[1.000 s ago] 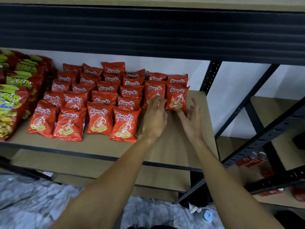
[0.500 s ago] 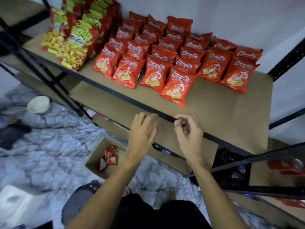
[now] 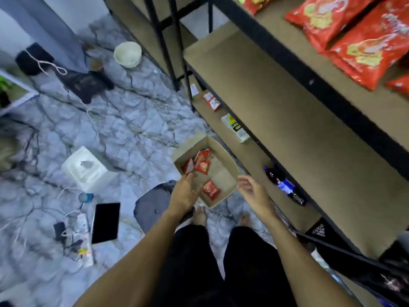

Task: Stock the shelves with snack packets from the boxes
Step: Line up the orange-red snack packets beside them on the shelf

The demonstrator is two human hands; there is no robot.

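With each grip spread and empty, my left hand [image 3: 186, 191] and right hand [image 3: 252, 189] hover at the cardboard box [image 3: 230, 161], where a hasty grab could crush the red snack packets [image 3: 202, 162].

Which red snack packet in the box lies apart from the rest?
The red snack packet alone in the brown cardboard box's near half; the other three bunch at its far end.

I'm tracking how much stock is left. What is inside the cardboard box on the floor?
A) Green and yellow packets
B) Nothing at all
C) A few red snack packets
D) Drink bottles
C: a few red snack packets lie in the open cardboard box, and part of its bottom is bare.
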